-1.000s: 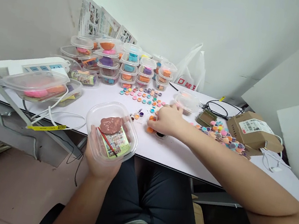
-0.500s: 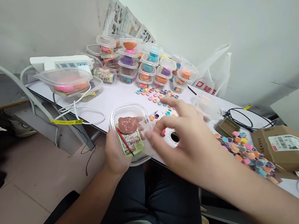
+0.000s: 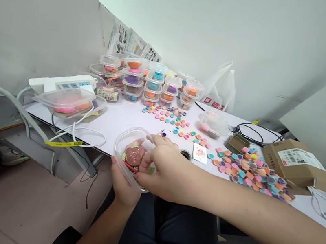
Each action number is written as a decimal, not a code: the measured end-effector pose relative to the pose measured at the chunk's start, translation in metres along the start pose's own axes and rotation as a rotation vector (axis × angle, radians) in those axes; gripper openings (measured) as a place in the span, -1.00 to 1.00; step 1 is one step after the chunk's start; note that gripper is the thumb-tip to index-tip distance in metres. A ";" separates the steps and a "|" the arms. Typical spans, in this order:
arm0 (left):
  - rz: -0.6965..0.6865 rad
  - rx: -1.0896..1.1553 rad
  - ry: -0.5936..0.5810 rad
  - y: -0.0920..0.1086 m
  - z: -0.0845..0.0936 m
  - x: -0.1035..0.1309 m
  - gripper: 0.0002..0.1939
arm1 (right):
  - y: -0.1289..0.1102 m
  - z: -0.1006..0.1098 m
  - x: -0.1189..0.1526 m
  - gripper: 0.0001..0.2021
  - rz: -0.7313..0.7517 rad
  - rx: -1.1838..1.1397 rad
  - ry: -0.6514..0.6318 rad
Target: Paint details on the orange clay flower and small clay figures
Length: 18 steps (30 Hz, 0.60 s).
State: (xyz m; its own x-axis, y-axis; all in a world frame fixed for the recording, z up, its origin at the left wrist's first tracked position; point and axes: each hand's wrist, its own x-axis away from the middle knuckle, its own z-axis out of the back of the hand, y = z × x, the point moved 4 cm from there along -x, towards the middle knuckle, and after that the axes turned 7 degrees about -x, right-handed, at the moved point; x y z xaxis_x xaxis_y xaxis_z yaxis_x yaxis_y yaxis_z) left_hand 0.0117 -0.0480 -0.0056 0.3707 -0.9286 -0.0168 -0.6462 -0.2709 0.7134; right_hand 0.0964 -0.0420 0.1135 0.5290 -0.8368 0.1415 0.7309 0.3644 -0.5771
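My left hand is closed around the side of a clear plastic container, tilted above my lap. Inside lie a lumpy reddish-brown piece, a thin red stick and a printed card, mostly covered by my fingers. My right hand reaches into the container, thumb and index finger bent together at the lower end of the red stick. Whether they grip the stick or the card beneath is hidden.
Stacked lidded containers stand at the back. Small colourful paint pots are heaped at the right beside a cardboard box. A power strip and white cables lie at the left. A small white card lies near a round desk hole.
My right hand has moved left and down, from open above the container's right side to fingers inside it. The container still rests in my left hand. The view has shifted slightly.
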 end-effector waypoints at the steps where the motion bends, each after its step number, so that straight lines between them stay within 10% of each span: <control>1: 0.004 -0.008 -0.013 0.003 0.000 -0.002 -0.44 | -0.001 0.005 0.003 -0.89 0.034 -0.042 -0.007; 7: 0.184 -0.176 -0.001 0.027 0.012 -0.039 -0.39 | 0.026 0.068 0.028 -0.91 0.238 -0.293 0.425; 11: 0.250 -0.349 0.027 0.044 0.018 -0.080 -0.56 | 0.076 0.092 0.038 -0.88 0.043 -0.518 0.700; 18: 0.211 -0.794 0.016 0.044 0.022 -0.137 -0.71 | 0.147 0.052 0.010 -0.87 -0.166 -0.684 0.559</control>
State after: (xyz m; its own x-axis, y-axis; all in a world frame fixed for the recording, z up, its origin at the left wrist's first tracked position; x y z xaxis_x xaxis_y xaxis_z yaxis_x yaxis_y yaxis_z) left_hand -0.0825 0.0615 0.0126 0.3078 -0.9344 0.1793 -0.0411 0.1752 0.9837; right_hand 0.2313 0.0240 0.0720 0.0215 -0.9988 -0.0431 0.2682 0.0473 -0.9622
